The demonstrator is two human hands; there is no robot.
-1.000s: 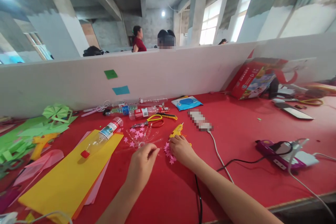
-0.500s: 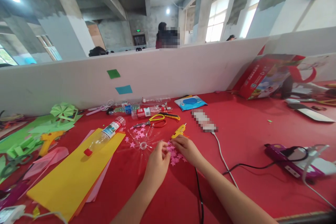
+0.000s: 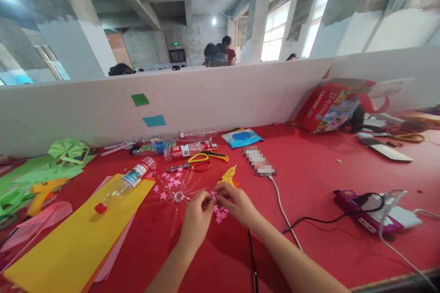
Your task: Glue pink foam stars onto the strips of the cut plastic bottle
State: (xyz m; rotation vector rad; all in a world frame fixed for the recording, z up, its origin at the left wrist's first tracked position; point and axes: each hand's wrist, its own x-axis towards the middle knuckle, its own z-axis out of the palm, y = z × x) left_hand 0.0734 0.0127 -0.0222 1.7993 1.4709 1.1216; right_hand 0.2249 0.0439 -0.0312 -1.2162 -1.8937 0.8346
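My left hand [image 3: 197,213] and my right hand [image 3: 237,201] meet above the red table with their fingertips pinched together. Between those fingertips shows a small pink star [image 3: 213,196], partly hidden by the fingers. Just below lies a pile of pink stars [image 3: 220,214]. Left of my hands is a clear plastic bottle piece cut into spread strips [image 3: 178,197], with more pink stars [image 3: 174,181] lying over and beside its strips. A yellow glue gun [image 3: 228,176] rests just beyond my right hand, its black cord running toward me.
Yellow-and-red-handled scissors [image 3: 197,159] and several plastic bottles [image 3: 184,150] lie behind. Another bottle [image 3: 125,184] rests on yellow paper [image 3: 75,238]. At right are a purple power strip [image 3: 367,213] and cables. A white partition [image 3: 223,96] closes the back; people are beyond it.
My right hand has lifted slightly from the star pile and come against my left fingertips, with a pink star between them. The view has shifted a little to the right.
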